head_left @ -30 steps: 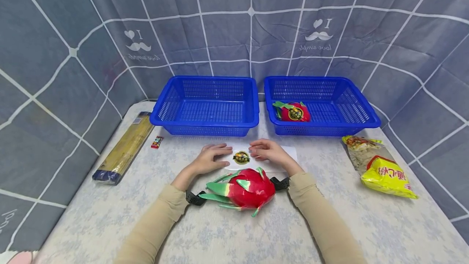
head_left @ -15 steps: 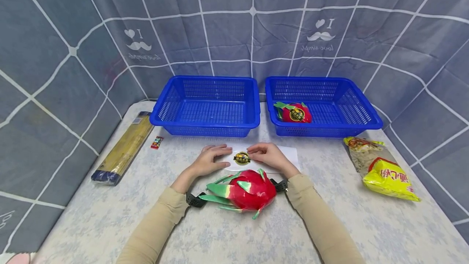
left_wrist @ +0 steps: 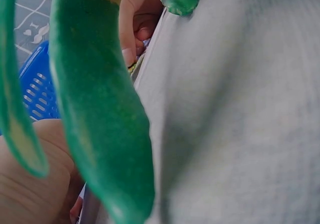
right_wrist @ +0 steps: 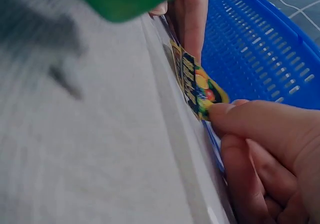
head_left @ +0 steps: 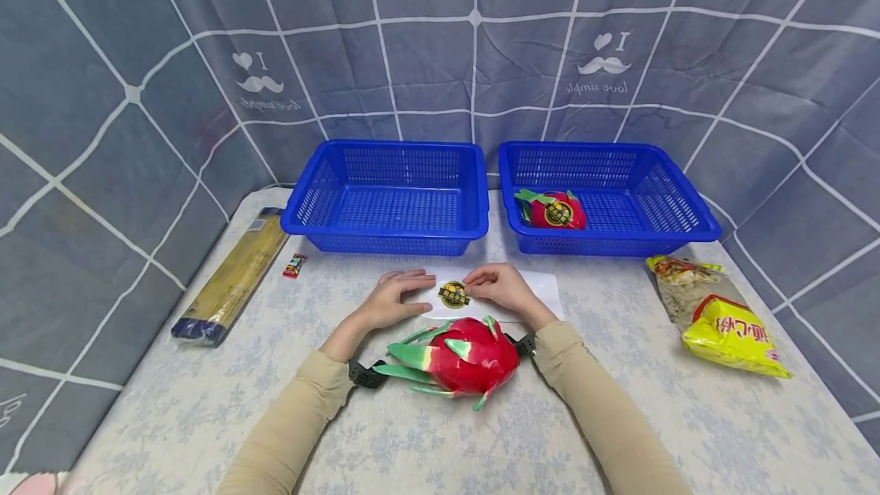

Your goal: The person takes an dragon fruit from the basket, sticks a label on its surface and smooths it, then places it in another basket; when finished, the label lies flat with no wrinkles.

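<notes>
A round black-and-gold sticker (head_left: 454, 295) is on a white backing sheet (head_left: 545, 290) in the middle of the table. My right hand (head_left: 507, 289) pinches its right edge between thumb and index finger. In the right wrist view the sticker (right_wrist: 207, 89) is bent up, its pinched side off the sheet. My left hand (head_left: 392, 301) rests on the sheet's left end, fingers nearly straight, beside the sticker. A red dragon fruit (head_left: 477, 361) with green leaf tips lies between my wrists, nearer to me. One green leaf (left_wrist: 100, 98) hides much of the left hand in the left wrist view.
Two blue baskets (head_left: 395, 234) stand behind; the right basket (head_left: 619, 239) holds another stickered dragon fruit (head_left: 555, 212). On the left lie a long packet of noodles (head_left: 234, 277) and a small red wrapper (head_left: 294, 266). A yellow-and-clear food bag (head_left: 729, 331) lies at right.
My right hand has moved slightly left onto the sticker's right edge, and its thumb and index finger have closed on it. The left hand has stayed in place.
</notes>
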### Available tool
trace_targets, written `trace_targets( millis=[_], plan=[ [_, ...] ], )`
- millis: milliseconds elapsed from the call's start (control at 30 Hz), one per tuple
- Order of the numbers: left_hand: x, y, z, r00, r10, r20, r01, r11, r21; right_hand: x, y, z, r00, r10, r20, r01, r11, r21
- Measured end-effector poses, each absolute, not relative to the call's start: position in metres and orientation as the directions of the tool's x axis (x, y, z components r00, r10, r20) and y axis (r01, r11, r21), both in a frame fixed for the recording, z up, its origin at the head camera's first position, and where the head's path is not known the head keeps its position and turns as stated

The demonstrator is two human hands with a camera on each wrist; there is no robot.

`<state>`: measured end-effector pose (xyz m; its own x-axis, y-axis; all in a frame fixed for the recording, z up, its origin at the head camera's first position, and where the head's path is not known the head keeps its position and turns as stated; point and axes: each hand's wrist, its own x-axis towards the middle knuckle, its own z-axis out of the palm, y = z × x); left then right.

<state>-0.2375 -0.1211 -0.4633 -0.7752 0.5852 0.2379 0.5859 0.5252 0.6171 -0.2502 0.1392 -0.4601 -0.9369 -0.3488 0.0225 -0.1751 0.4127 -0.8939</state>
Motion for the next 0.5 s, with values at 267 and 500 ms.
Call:
trace_targets(
  millis=[267,500],
  plan=[
    [-0.233,-0.122,-0.454,-0.789,0.576,0.215,0.539,0.481,0.691,-0.249,0.15,-0.453,-0.946,-0.324,0.005,-0.118,0.33,-0.936],
    [-0.207,-0.123,-0.404,-0.803,0.566,0.188,0.466,0.398,0.79,-0.226,0.165,-0.416,-0.965,-0.216,0.151,-0.194,0.194,-0.962]
  ],
)
